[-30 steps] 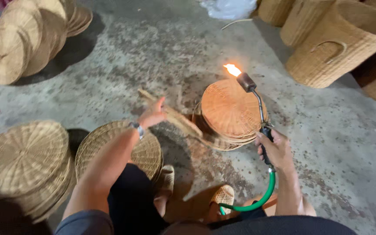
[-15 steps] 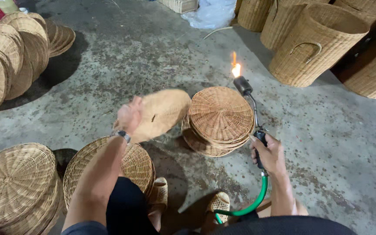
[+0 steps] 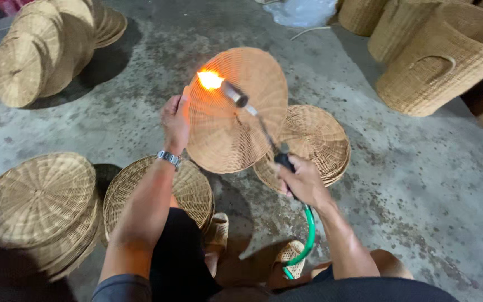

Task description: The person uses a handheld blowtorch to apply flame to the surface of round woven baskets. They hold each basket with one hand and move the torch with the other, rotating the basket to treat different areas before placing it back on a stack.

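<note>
Wicker everywhere in this shot. Left hand (image 3: 176,118) is clamped on the edge of a round woven lid (image 3: 241,128), holding it up tilted on edge so its face points toward the person, raised above the concrete floor (image 3: 420,184). There's a metal watch (image 3: 169,159) on that wrist.

Right hand (image 3: 303,182) is wrapped shut around the grip of a gas torch (image 3: 252,112). The thin metal wand runs up and to the left from the fist, and the flame (image 3: 210,80) at the nozzle is burning right at the upper left part of the lid, just beside the left hand's fingertips. Can't really tell if the flame is touching the weave or just in front of it. A green hose (image 3: 307,237) loops down from the torch grip toward the person's legs.

Behind the lid, on the floor, sits a low stack of lids (image 3: 320,140), partly hidden by the one being held. Under the left forearm there's another stack (image 3: 188,193), and further left a taller pile (image 3: 40,204) near the frame edge. Top left has more lids leaning on edge in a row (image 3: 40,50). Top right are a few big round baskets (image 3: 443,61), one with a handle opening in its side.

Person is crouched or sitting low, with woven sandals (image 3: 219,229) on both feet, right below the lid.
</note>
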